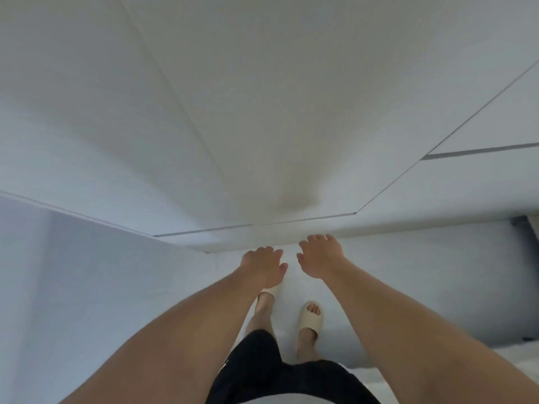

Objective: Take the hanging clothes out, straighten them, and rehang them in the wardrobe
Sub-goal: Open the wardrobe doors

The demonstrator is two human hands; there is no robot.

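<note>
So, both hands are out in front of me at the closed wardrobe doors [262,112]. Left hand [262,265] and right hand [319,258] sit side by side, near each other, fingers loosely spread and holding nothing; the right fingers [320,238] reach up to the lower edge of the door, and I can't tell if they touch it. The clothes are not in view, presumably behind these doors.

Step in hand, as I judge it: getting the wardrobe open. No handle or knob shows, so I'd look for a lip along the lower edge or at the thin seam [180,112] between panels, hook fingertips there, and pull evenly rather than yank one corner. If it is a push-latch, a flat press near the seam should do.

Materials: door panels are flat, smooth, matte white, hard-looking, with narrow dark gaps between them. A faint yellowish smudge [294,196] marks the door low down. Floor [408,272] pale and plain. Cream slippers [312,316], thick and rounded, look like soft foam; black shorts [277,371].
</note>
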